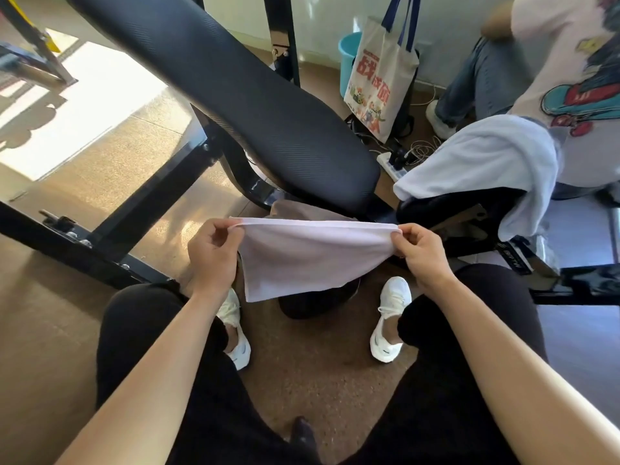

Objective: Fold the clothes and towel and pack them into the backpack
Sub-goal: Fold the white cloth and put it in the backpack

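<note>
2 hands raised just in front of the low end of the black padded bench [235,105]; left hand [209,253] pinching the left top corner of a white cloth [312,256] between thumb and curled fingers; right hand [421,255] pinching the right top corner the same way; both grips narrow and closed on fabric. Top hem stretched nearly straight between the 2 pinches, dipping slightly in the middle; rest of the cloth hanging free, lower edge slanting, in the air before the bench's low end; towel or garment, cannot tell.

Behind the cloth, against the bench's low end, a bunched tan garment [295,211], partly hidden. Under the cloth, on the floor [318,380] in front of the bench, a dark rounded thing [315,303], mostly covered; cannot tell what. Right of the bench, a pale blue garment [486,156] draped unfolded over a dark seat [436,209], 1 side hanging down. Further right of the bench, another person [570,78] seated, in jeans and a printed white shirt.

Beyond the bench's right side, by the wall: a printed tote bag [382,78] with blue handles, upright; a blue bucket [349,58] just behind it; a white power strip [392,164] with plugs and cables between bag and blue garment.

In front of the bench, 2 white shoes [391,323] flat on the floor, 1 either side of the dark thing; black trousers [151,330] on both legs.
</note>
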`<state>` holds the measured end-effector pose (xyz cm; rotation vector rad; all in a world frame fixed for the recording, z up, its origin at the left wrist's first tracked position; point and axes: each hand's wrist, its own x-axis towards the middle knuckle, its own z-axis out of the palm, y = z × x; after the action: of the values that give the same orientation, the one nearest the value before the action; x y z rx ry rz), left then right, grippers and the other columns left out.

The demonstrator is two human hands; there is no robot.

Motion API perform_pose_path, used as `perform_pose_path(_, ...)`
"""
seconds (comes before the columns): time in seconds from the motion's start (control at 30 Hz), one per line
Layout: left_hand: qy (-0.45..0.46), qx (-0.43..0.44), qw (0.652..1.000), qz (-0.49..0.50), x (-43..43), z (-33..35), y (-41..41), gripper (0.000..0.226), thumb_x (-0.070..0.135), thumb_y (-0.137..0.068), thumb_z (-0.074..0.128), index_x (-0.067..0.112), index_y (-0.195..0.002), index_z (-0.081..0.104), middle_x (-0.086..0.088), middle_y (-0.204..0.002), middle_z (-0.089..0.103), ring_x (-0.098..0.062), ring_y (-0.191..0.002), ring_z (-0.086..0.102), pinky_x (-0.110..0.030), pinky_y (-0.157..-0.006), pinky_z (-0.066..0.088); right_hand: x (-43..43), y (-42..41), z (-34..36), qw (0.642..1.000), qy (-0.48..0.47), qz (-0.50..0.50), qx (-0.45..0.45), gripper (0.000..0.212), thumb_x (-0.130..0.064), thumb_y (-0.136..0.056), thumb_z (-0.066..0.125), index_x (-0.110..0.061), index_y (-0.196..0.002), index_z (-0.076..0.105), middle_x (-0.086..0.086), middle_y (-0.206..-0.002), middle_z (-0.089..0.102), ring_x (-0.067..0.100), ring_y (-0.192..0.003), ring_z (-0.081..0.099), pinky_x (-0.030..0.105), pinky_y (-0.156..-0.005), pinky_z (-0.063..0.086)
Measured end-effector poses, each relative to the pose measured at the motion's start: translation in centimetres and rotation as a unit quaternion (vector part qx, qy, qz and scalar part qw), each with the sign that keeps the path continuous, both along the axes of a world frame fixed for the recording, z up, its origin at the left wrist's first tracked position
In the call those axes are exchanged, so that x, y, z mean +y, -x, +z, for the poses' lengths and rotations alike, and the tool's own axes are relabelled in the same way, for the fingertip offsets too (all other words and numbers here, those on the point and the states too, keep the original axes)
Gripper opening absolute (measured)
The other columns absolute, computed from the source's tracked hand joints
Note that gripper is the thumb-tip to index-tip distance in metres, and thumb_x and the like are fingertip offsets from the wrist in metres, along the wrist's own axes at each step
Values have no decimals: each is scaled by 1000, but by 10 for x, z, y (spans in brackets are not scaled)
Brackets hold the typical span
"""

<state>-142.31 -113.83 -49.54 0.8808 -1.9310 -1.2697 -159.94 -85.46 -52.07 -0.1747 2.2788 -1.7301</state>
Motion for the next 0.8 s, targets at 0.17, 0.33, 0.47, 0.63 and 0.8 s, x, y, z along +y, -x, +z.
perform_pose_path(0.17,-29,-38,999,-21,-6,-16,-4,24,21,-95,70,21,-119,66,-5,-104,71,-15,-96,66,-31,-89,55,-2,-3,-10,998,21,-25,-45,12,-16,-97,65,-12,-87,71,9,-82,66,21,-79,55,42,-75,46)
perform_pose_path(0.33,-99,-138,985,-13,0,-29,-4,31,27,-96,69,13,-123,72,0,-115,71,-22,-115,63,-45,-105,50,-5,-12,-12,995,39,-73,-54,11,-20,-93,73,-11,-86,73,5,-82,70,15,-78,60,33,-77,50)
perform_pose_path(0.47,-112,-151,982,-1,20,-32,-2,23,29,-99,65,12,-108,75,-3,-95,71,-23,-94,65,-43,-90,53,-15,-26,-12,992,32,-111,-52,18,-20,-94,70,-13,-78,68,1,-70,62,14,-70,54,33,-67,45)
perform_pose_path(0.63,-76,-119,985,-100,55,-20,0,16,28,-99,66,14,-92,72,3,-80,66,-13,-77,61,-19,-67,45,-28,-48,4,997,36,0,-61,20,-21,-94,70,-4,-84,67,4,-70,62,14,-64,56,30,-60,49)
perform_pose_path(0.8,-78,-82,973,-201,78,-23,1,8,21,-95,71,17,-88,71,3,-78,68,-7,-71,65,-15,-60,51,-38,-66,12,983,77,141,-85,15,-13,-94,70,-10,-80,67,1,-69,65,11,-63,60,25,-58,50)
